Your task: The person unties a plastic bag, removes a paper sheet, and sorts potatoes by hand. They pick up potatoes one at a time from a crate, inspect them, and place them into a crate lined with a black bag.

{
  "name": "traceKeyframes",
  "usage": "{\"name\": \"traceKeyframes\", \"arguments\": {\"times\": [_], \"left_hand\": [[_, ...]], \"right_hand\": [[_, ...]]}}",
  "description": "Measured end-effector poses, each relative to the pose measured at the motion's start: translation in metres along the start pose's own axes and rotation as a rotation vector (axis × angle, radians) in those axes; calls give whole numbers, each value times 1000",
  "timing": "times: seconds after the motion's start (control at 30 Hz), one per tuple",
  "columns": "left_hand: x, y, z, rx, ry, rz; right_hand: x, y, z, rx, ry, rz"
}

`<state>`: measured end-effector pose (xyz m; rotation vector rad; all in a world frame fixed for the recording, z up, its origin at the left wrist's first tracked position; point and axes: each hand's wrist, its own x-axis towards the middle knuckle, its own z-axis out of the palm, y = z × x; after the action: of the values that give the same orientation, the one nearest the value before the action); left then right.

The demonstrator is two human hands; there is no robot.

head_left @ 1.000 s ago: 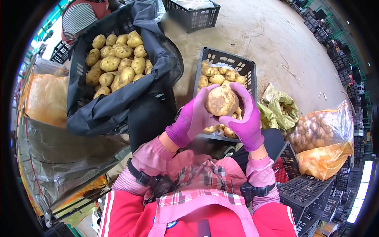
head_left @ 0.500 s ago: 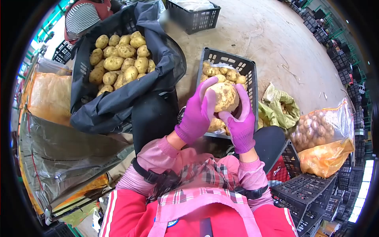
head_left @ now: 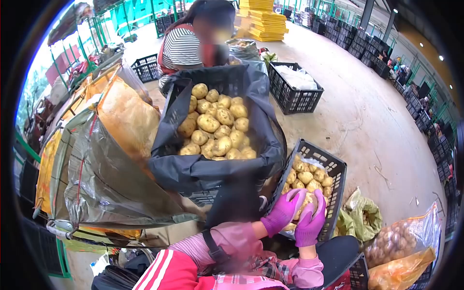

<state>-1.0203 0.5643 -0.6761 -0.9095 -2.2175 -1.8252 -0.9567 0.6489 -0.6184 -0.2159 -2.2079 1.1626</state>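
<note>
Sacks of clear and orange plastic [head_left: 96,159] slump at the far left. Beside them a large crate lined with black sheeting [head_left: 212,170] is heaped with loose potatoes [head_left: 215,125], and a person in a striped top [head_left: 181,48] is behind it. Lower down, the left hand [head_left: 282,211] and the right hand [head_left: 311,224], both in purple gloves, cup one potato [head_left: 305,204] between them, fingers curled close around it, just over the near end of a smaller black crate [head_left: 337,169]. That crate looks only partly filled, with room left inside. Further right lie a green bag [head_left: 360,218] and a netted sack [head_left: 401,241] of more potatoes.
</note>
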Motion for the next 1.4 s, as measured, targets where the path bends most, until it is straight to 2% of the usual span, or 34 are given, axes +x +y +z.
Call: {"name": "traceKeyframes", "arguments": {"times": [0.13, 0.23, 0.3, 0.33, 0.43, 0.47, 0.57, 0.6, 0.63, 0.67, 0.7, 0.73, 0.77, 0.8, 0.87, 0.97, 1.03, 1.1, 1.13, 1.17, 1.2, 1.23, 1.27, 1.37, 1.4], "left_hand": [[-4, -7, 3, 218, -110, 112], [9, 26, -11, -316, -109, -328], [11, 42, -15, -467, 0, -484], [10, 50, -17, -346, 15, -395], [7, 72, -20, 10, 39, -143], [8, 75, -22, 8, 7, -151], [4, 50, -12, -40, 52, -85], [6, 50, -14, -59, 77, -51], [7, 28, -6, -298, 72, -117], [13, 15, -17, -138, -42, 44], [9, 11, -15, -186, -40, -2], [5, 7, -13, -234, -35, -48], [10, 25, -19, -408, -89, -230], [15, 43, -26, -574, -112, -424], [27, 66, -32, -721, -138, -694], [19, 38, -19, -317, -93, -222], [15, 22, -12, -39, -45, 17], [5, 11, -5, 213, -15, 165], [-6, 9, -2, 467, 39, 300], [-5, 15, 2, 249, 53, 177], [-2, 27, -1, 68, 41, 11], [-1, 37, -2, -133, 24, -154], [-2, 38, -1, -86, 13, -130], [-1, 39, -5, 16, -47, -92], [-1, 42, -7, 30, -67, -106]], "right_hand": [[1, 1, -3, 100, -1, 50], [0, 6, -3, 236, 5, 89], [0, 0, 1, 339, 15, 163], [2, -5, 4, 172, 92, 121], [4, 19, 1, 388, 2, 469], [6, 24, 10, 628, 126, 538], [8, 30, 5, 124, 63, 383], [9, 25, 6, 58, 112, 273], [10, 24, 6, -27, 151, 185], [11, 26, 3, 11, 152, 161], [12, 25, -4, -91, 89, 161], [11, 30, -2, -144, 114, 111], [14, 29, 0, -105, 189, 45], [16, 28, -2, 32, 162, 140], [20, 37, -7, 259, 121, 379], [33, 14, -30, 344, -88, 705], [33, 13, -34, 204, -186, 573], [22, 32, -20, -19, -212, 31], [22, 30, -27, 28, -339, 161], [17, 60, -24, -45, -357, 68], [13, 66, -24, -22, -344, 89], [13, 67, -29, -550, -312, -430], [13, 65, -26, -407, -325, -259], [9, 54, -23, -206, -314, -24], [10, 52, -22, -50, -336, 221]]}}
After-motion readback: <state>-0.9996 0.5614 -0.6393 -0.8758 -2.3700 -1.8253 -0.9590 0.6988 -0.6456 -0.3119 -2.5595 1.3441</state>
